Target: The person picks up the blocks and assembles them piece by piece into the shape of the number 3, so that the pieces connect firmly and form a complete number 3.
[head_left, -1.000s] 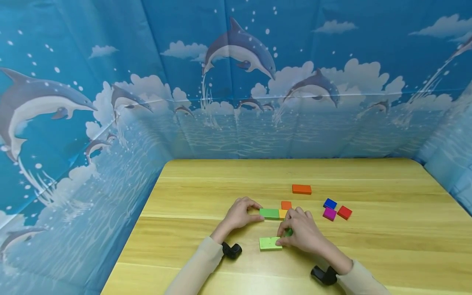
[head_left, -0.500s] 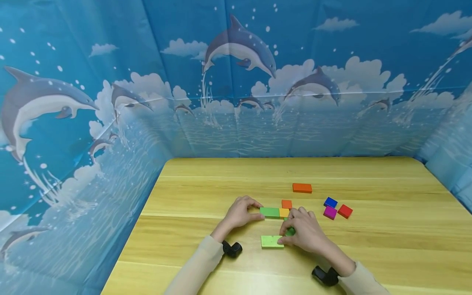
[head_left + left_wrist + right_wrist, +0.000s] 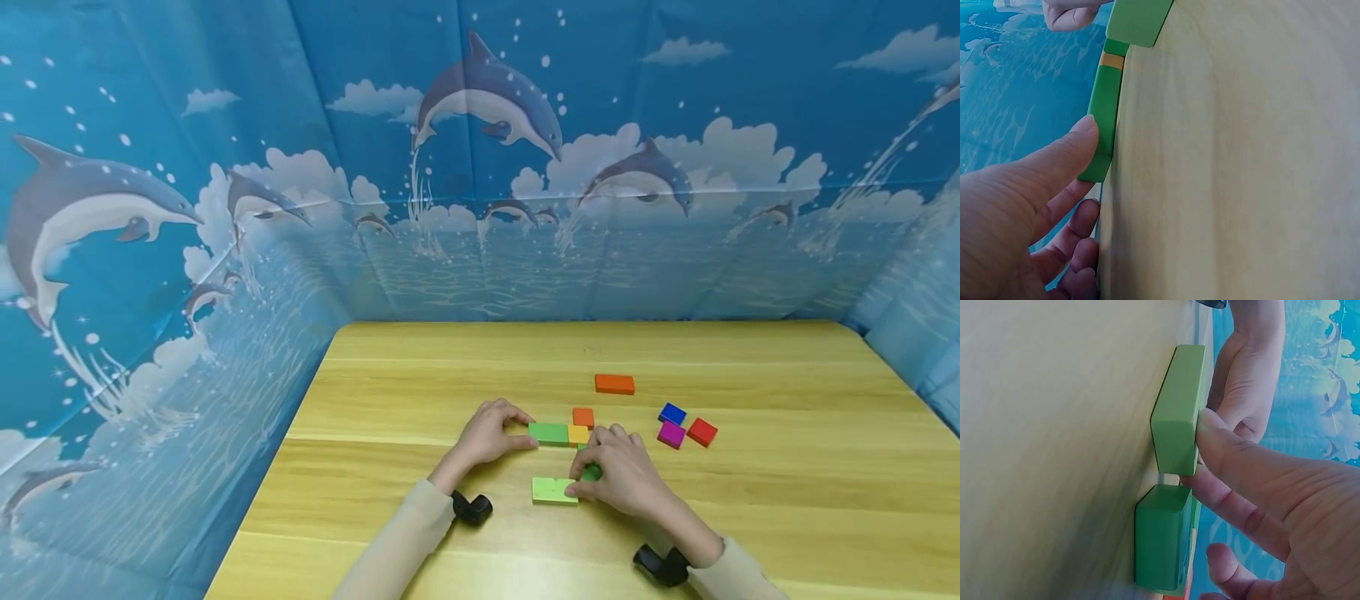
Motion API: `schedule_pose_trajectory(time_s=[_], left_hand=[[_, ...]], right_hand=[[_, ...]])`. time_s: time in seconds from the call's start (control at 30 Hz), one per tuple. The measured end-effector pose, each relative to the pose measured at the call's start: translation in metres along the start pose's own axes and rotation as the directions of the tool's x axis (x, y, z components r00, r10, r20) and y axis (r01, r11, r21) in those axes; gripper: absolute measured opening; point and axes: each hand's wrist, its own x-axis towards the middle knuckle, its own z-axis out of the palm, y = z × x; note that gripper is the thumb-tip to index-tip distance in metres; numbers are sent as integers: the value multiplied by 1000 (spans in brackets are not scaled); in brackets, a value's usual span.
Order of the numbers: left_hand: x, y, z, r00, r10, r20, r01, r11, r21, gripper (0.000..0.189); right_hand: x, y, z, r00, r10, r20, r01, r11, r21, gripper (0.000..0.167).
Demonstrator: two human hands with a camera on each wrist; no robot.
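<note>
My left hand [image 3: 491, 432] pinches the left end of a green rectangular block [image 3: 548, 433] between thumb and fingers; the left wrist view shows the thumb against this green block [image 3: 1105, 103]. A small yellow-orange block [image 3: 577, 434] adjoins its right end, with an orange square block [image 3: 582, 416] just behind. Nearer the person, my right hand [image 3: 618, 471] pinches the right end of a light green rectangular block [image 3: 551, 491], thumb on its near side in the right wrist view. Partly hidden under that hand is a darker green block [image 3: 1161, 540], close beside the light green block [image 3: 1179, 394].
Farther back on the wooden table [image 3: 420, 367] lies an orange-red rectangular block [image 3: 614, 384]. To the right are a blue block [image 3: 672, 413], a magenta block [image 3: 671, 434] and a red block [image 3: 702, 432]. A dolphin-printed curtain [image 3: 480, 250] stands behind the table.
My right hand and the light green block have shifted slightly right, mostly in the first half second. The left hand and the green block stay in place.
</note>
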Motion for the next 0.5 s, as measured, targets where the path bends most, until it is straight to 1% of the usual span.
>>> schedule_pose_trajectory(time_s=[0.23, 0.5], left_hand=[[0, -1, 1, 1000, -3, -2, 3, 1000, -4, 35], [0, -3, 2, 1000, 1, 4, -1, 1000, -1, 35]], right_hand=[[-1, 0, 0, 1000, 5, 13, -5, 1000, 31, 19], [-2, 0, -1, 1000, 6, 20, -7, 1000, 27, 18]])
